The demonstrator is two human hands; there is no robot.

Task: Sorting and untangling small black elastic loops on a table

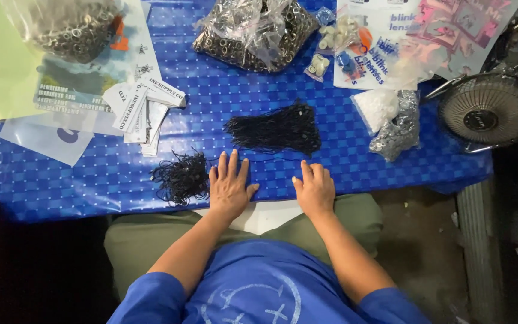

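Both hands lay flat and empty, fingers spread, on the blue checked tablecloth [343, 162]: the left hand [229, 186] just beside a tangled clump of black cords [181, 177], the right hand [315, 191] below the neater bundle of black cords [277, 129]. The cords looked light, limp and snag-prone, probably best pinched near the bundle's gathered end
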